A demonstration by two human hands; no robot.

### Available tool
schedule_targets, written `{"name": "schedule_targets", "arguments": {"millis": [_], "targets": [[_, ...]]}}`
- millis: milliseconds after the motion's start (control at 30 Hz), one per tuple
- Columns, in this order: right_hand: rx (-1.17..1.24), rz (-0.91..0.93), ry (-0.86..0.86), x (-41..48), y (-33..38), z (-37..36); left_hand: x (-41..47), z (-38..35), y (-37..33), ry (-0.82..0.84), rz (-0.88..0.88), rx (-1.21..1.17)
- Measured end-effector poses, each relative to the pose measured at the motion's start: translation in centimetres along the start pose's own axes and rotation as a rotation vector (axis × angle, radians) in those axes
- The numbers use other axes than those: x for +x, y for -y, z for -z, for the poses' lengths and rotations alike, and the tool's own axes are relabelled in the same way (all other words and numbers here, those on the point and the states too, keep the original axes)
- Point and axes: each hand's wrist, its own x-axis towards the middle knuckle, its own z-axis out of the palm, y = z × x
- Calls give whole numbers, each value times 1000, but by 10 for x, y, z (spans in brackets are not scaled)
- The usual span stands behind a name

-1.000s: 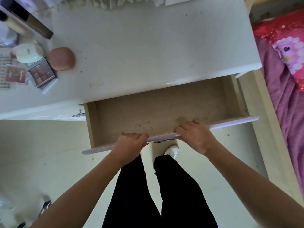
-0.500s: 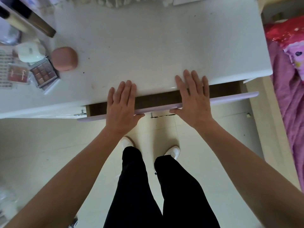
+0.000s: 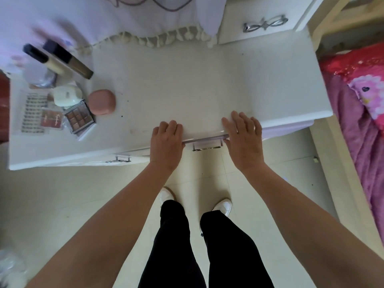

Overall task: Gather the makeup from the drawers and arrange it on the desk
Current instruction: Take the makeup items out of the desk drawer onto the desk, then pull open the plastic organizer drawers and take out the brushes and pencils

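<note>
The lilac drawer front [image 3: 205,140] sits pushed in under the white desk [image 3: 197,84]. My left hand [image 3: 166,142] and my right hand [image 3: 243,136] rest flat on the desk's front edge, either side of the drawer's silver handle [image 3: 207,146], holding nothing. Makeup lies at the desk's left end: a brown eyeshadow palette [image 3: 79,118], a pink round case [image 3: 102,101], a white compact [image 3: 66,96], a red flat package [image 3: 52,119] and two dark-capped tubes [image 3: 62,61].
A second drawer handle [image 3: 118,160] shows at the desk's front left. A fringed white cloth [image 3: 145,21] hangs at the back, beside a small drawer with a bow handle [image 3: 265,23]. A pink bed [image 3: 365,113] stands right. My legs and shoes [image 3: 222,206] stand on pale tiles.
Both hands pushed the open, empty drawer in until it shut under the desk. My fingers now lie on the desk's edge.
</note>
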Motion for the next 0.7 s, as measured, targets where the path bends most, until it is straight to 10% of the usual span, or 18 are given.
{"name": "schedule_targets", "arguments": {"millis": [200,700], "targets": [[156,-32,391,34,-12,90,17,74,16,284,9,49],[-78,-415,-650,53,-8,425,101,423,16,-675,-375,-149]]}}
